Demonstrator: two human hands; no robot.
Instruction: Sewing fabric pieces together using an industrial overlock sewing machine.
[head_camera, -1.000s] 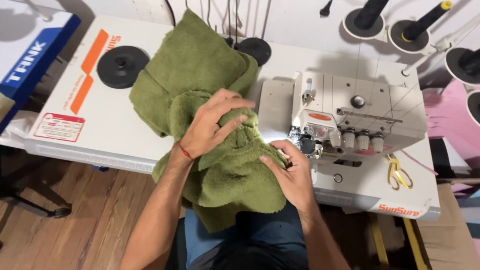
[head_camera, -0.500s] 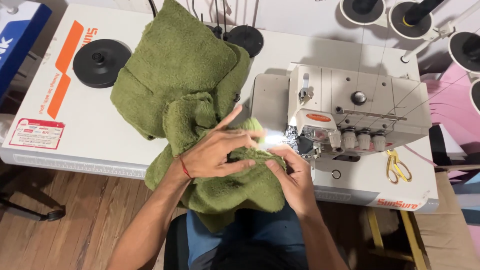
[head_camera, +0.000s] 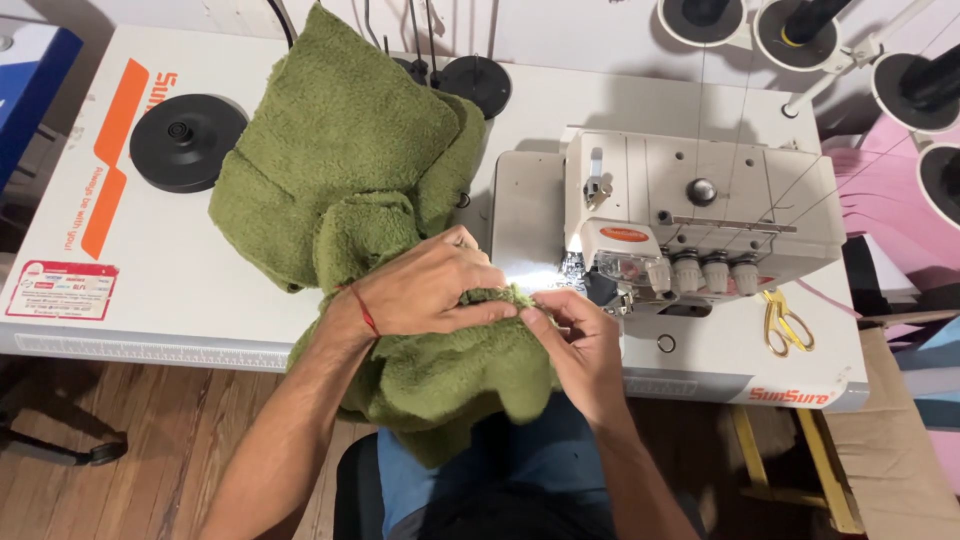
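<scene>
A thick green terry cloth (head_camera: 350, 170) is heaped on the white sewing table (head_camera: 200, 290) and hangs over the front edge onto my lap. My left hand (head_camera: 430, 290), a red thread around its wrist, presses flat on the cloth near its edge. My right hand (head_camera: 580, 345) pinches the cloth's edge just in front of the presser foot of the white overlock machine (head_camera: 700, 215). The two hands touch at the fingertips. The needle area is partly hidden behind the fingers.
Yellow-handled scissors (head_camera: 785, 322) lie right of the machine. A black round disc (head_camera: 187, 141) sits at the table's left, another (head_camera: 476, 82) behind the cloth. Thread cones (head_camera: 800, 25) stand at the back right. A red and white sticker (head_camera: 62, 290) marks the left front. Wooden floor below.
The view has shifted a little. My hands have slid the cloth's edge right, closer to the machine's foot, and the left hand now lies flatter on the cloth.
</scene>
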